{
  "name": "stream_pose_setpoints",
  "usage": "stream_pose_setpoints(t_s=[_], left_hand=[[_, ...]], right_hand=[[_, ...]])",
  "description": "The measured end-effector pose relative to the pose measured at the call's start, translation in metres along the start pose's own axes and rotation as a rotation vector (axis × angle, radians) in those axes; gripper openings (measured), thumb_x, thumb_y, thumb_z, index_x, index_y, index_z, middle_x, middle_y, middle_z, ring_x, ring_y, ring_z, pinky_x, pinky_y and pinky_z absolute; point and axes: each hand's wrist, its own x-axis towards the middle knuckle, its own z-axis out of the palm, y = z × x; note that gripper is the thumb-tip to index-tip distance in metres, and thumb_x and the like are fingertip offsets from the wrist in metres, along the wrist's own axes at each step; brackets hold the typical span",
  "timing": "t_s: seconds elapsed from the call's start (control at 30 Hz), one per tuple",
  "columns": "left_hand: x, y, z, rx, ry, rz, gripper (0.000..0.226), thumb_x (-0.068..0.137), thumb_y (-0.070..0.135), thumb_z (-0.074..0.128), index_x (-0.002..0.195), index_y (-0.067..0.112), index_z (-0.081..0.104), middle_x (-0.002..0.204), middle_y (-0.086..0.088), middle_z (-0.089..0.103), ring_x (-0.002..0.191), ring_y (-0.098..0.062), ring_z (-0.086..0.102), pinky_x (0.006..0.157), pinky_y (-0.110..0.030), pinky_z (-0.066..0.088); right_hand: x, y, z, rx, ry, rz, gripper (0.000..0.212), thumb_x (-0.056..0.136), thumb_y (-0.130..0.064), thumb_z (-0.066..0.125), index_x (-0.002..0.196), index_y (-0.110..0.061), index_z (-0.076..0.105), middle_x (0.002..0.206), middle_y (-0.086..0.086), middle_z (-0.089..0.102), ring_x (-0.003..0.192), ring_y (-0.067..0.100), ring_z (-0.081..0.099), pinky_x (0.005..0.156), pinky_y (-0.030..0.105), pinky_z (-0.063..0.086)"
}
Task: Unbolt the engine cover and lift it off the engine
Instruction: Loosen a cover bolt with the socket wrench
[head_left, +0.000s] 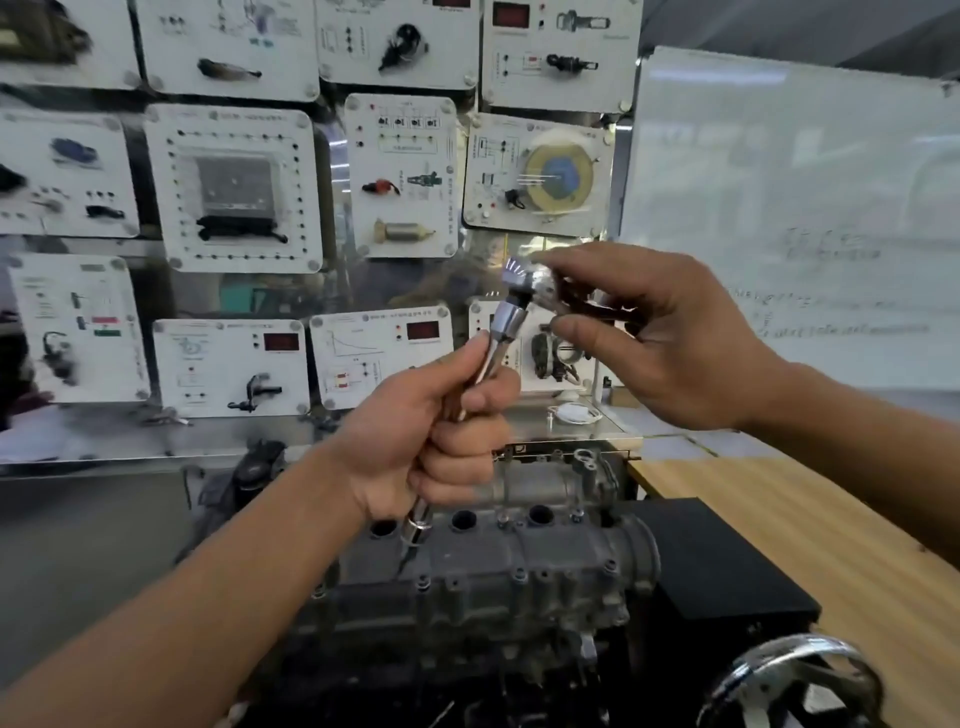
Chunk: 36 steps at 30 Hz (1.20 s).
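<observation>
A grey metal engine cover (498, 566) with several bolts along its edges and dark round holes on top sits low in the middle of the view. Well above it, my left hand (436, 436) grips a chrome extension bar (491, 353) upright in its fist; a socket (417, 527) pokes out below the fist. My right hand (660, 332) pinches the blurred chrome ratchet head (535, 278) at the bar's top end between thumb and fingers. Neither hand touches the engine.
A wall of white training panels (234, 187) with mounted car parts stands behind the engine. A whiteboard (789, 208) is at the right, a wooden table (810, 519) with a black box (727, 566) beside the engine, and a chrome handwheel (789, 686) at bottom right.
</observation>
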Motion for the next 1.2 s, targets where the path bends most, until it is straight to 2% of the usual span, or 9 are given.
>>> stream_pose_setpoints(t_s=[0.1, 0.2, 0.3, 0.37, 0.5, 0.6, 0.67, 0.83, 1.2], left_hand=[[-0.004, 0.004, -0.010, 0.339, 0.272, 0.121, 0.044, 0.090, 0.062, 0.045, 0.066, 0.025, 0.048, 0.050, 0.011, 0.026, 0.038, -0.005, 0.020, 0.035, -0.013, 0.020], [0.006, -0.004, -0.028, 0.970, 0.725, 0.378, 0.045, 0.098, 0.055, 0.040, 0.064, 0.026, 0.044, 0.049, 0.013, 0.034, 0.040, -0.003, 0.028, 0.040, -0.016, 0.026], [0.021, -0.022, -0.047, 1.363, 0.949, 0.545, 0.037, 0.105, 0.035, 0.040, 0.074, 0.017, 0.048, 0.056, 0.011, 0.039, 0.049, -0.004, 0.036, 0.047, -0.017, 0.030], [0.026, -0.030, -0.058, 1.295, 0.955, 0.558, 0.034, 0.105, 0.033, 0.038, 0.077, 0.015, 0.047, 0.058, 0.008, 0.040, 0.051, -0.005, 0.036, 0.049, -0.018, 0.031], [0.022, -0.028, -0.070, 0.916, 0.843, 0.568, 0.030, 0.107, 0.029, 0.036, 0.081, 0.019, 0.046, 0.061, 0.007, 0.038, 0.051, -0.005, 0.034, 0.046, -0.021, 0.031], [0.021, -0.030, -0.072, 0.790, 0.816, 0.600, 0.030, 0.108, 0.028, 0.035, 0.081, 0.017, 0.044, 0.058, 0.010, 0.037, 0.049, -0.004, 0.032, 0.045, -0.018, 0.031], [0.023, -0.034, -0.072, 0.780, 0.825, 0.618, 0.030, 0.107, 0.030, 0.035, 0.082, 0.015, 0.042, 0.058, 0.011, 0.038, 0.050, -0.006, 0.032, 0.047, -0.019, 0.032], [0.023, -0.044, -0.076, 0.803, 0.815, 0.633, 0.031, 0.106, 0.033, 0.034, 0.085, 0.013, 0.043, 0.059, 0.012, 0.041, 0.053, -0.004, 0.034, 0.051, -0.016, 0.035], [0.018, -0.059, -0.088, 0.797, 0.857, 0.620, 0.032, 0.105, 0.035, 0.036, 0.084, 0.013, 0.044, 0.063, 0.009, 0.037, 0.054, -0.003, 0.033, 0.052, -0.015, 0.036]], right_hand=[[0.006, 0.002, 0.011, -0.088, -0.029, 0.014, 0.042, 0.092, -0.001, 0.066, 0.132, -0.005, 0.058, 0.109, 0.002, 0.067, 0.095, 0.009, 0.062, 0.086, 0.016, 0.047], [0.017, -0.003, 0.017, -0.147, -0.203, 0.193, 0.043, 0.094, -0.012, 0.065, 0.136, -0.012, 0.056, 0.109, -0.008, 0.066, 0.090, -0.001, 0.061, 0.086, 0.016, 0.047], [0.045, -0.009, 0.028, -0.145, -0.481, 0.464, 0.024, 0.095, -0.028, 0.063, 0.114, -0.012, 0.060, 0.087, 0.001, 0.071, 0.067, 0.006, 0.067, 0.058, 0.022, 0.054], [0.065, -0.005, 0.039, -0.153, -0.513, 0.615, 0.026, 0.094, -0.027, 0.065, 0.104, -0.003, 0.066, 0.073, 0.011, 0.071, 0.052, 0.011, 0.061, 0.045, 0.024, 0.048], [0.091, 0.008, 0.048, -0.353, -0.632, 0.315, 0.040, 0.095, -0.035, 0.063, 0.124, -0.008, 0.065, 0.097, 0.004, 0.072, 0.079, 0.015, 0.067, 0.079, 0.034, 0.055], [0.098, 0.014, 0.044, -0.257, -0.714, 0.202, 0.047, 0.095, -0.032, 0.063, 0.136, -0.012, 0.056, 0.090, -0.018, 0.063, 0.078, -0.011, 0.062, 0.071, 0.008, 0.047], [0.101, 0.020, 0.043, -0.229, -0.729, 0.160, 0.048, 0.094, -0.030, 0.066, 0.138, -0.015, 0.055, 0.089, -0.028, 0.057, 0.074, -0.019, 0.057, 0.069, 0.004, 0.041], [0.097, 0.027, 0.047, -0.138, -0.790, 0.151, 0.043, 0.093, -0.026, 0.067, 0.134, -0.018, 0.057, 0.106, 0.004, 0.071, 0.092, 0.022, 0.069, 0.085, 0.047, 0.055], [0.089, 0.025, 0.068, -0.150, -0.776, 0.224, 0.050, 0.094, -0.026, 0.066, 0.140, -0.010, 0.052, 0.093, 0.005, 0.073, 0.076, 0.017, 0.070, 0.071, 0.030, 0.055]])
